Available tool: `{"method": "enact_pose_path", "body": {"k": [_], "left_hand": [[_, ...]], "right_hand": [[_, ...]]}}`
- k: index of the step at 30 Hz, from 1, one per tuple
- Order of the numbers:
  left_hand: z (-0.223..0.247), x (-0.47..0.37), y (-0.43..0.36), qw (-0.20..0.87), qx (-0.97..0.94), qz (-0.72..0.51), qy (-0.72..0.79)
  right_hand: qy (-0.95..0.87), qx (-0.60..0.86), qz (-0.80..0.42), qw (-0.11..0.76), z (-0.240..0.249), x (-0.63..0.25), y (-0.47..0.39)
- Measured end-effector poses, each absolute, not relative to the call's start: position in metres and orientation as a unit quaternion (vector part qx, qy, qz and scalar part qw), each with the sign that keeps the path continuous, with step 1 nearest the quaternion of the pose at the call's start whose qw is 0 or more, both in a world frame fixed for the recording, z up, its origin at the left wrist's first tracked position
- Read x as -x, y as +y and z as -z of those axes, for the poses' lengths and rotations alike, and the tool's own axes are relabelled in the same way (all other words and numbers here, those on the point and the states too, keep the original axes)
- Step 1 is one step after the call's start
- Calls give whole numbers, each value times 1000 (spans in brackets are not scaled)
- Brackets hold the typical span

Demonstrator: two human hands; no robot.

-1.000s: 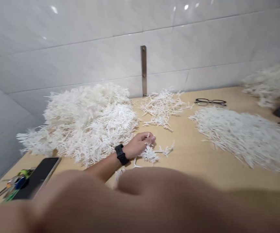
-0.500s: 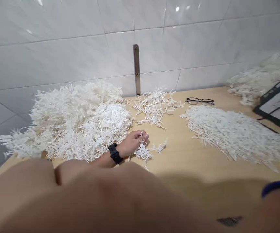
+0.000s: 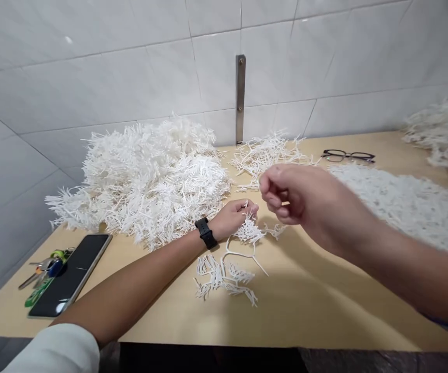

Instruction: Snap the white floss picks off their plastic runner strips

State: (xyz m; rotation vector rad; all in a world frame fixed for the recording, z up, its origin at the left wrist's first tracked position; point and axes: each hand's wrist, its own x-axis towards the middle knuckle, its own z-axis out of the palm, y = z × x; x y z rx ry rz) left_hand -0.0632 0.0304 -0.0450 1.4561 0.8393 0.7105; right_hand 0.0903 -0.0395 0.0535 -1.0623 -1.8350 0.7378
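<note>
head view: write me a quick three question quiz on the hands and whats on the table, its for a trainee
1. Multiple choice: what do the fingers of the left hand touch?
a) a rectangular black phone
b) a white, branching, plastic-looking sprig
c) black-framed eyeglasses

2. True or false: the right hand is held above the pale wood-look table with its fingers curled.

3. Fill the gap: the black-strapped wristwatch is on the ____ wrist.

Key: 1. b; 2. true; 3. left
</note>
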Motion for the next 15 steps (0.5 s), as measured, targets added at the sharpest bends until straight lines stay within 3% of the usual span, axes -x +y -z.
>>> {"method": "enact_pose_path", "body": {"k": [7,15], "left_hand": [[52,62,34,574,-647,-363,348],[50,61,32,591,-635,-352,352]], "right_hand": [[-780,511,-224,283,20,-95,-11],[-800,475,-228,288,42,-105,-13]]}}
